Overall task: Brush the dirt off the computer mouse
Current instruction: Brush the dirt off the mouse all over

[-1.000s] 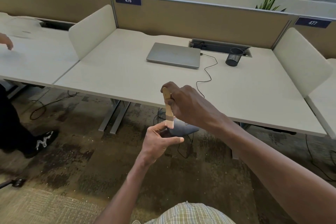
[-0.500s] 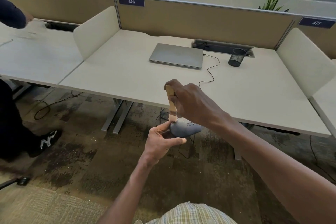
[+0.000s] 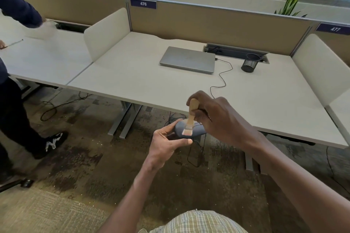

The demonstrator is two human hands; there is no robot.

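Dark sleeve [image 3: 17,5] and shoe [image 3: 55,141] of a second person are seen at the left edge of the frame. Just below the centre, the mouse [image 3: 189,128] is held in the air in front of the desk [image 3: 132,81] edge, gripped at its near end by the left hand [image 3: 166,143], thumb along the lower side. Its long axis is laid roughly left to right, slightly tilted; which end is the front cannot be told. A brush [image 3: 190,119] is clasped by its wooden handle in the curled fingers of the right hand [image 3: 217,119], bristles pressed on the mouse's top. Brushing is judged to be under way; remaining dirt cannot be made out. Further right, upper centre, a closed laptop [image 3: 187,60] and a mesh cup [image 3: 250,63] are seen.
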